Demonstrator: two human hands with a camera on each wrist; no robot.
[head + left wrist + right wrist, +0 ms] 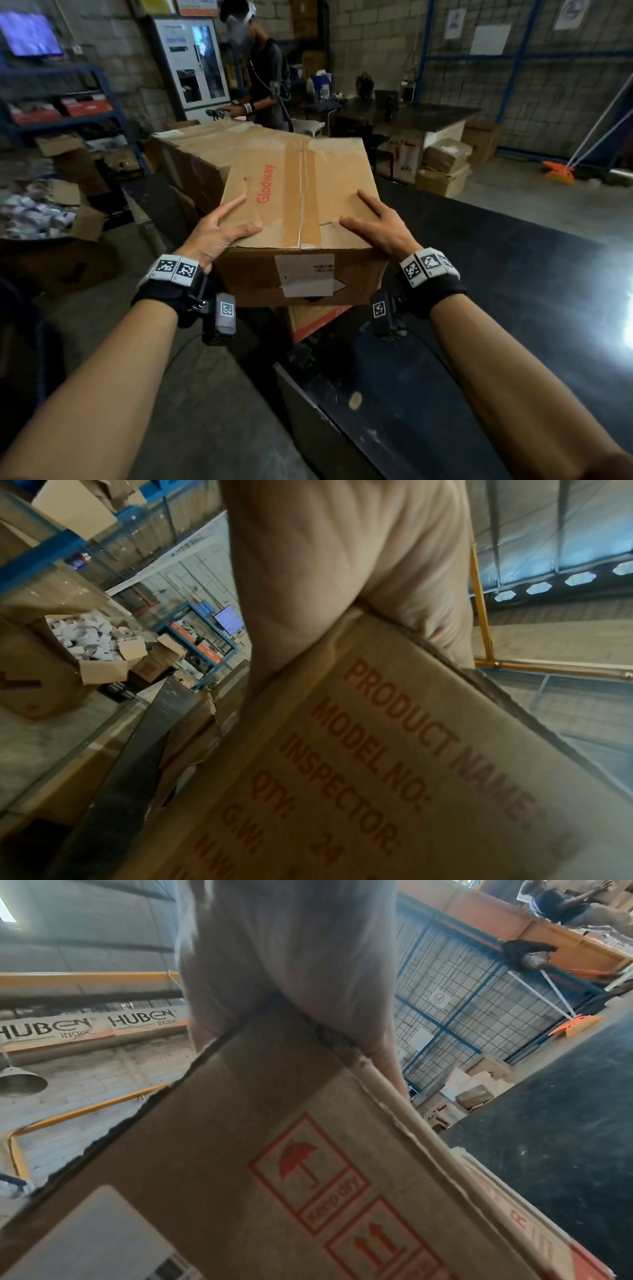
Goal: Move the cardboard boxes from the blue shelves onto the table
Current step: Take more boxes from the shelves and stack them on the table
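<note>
A taped cardboard box [301,192] printed "Glodway" sits at the near corner of the dark table [513,274], on top of a lower box with red print [311,322]. My left hand [219,233] lies over its near left top corner, fingers straight on the lid. My right hand [373,222] lies the same way over the near right corner. In the left wrist view the palm [342,561] presses the edge of the box [377,777]. The right wrist view shows my other palm [291,947] on the corner of the box [240,1150]. Blue shelves [102,116] stand at the back left.
More large cardboard boxes [198,150] lie on the table behind the held one. An open box of white items [34,212] stands on the floor to the left. Another person [263,78] works at the back. Stacked boxes [445,164] and an orange dustpan [558,171] sit at the far right.
</note>
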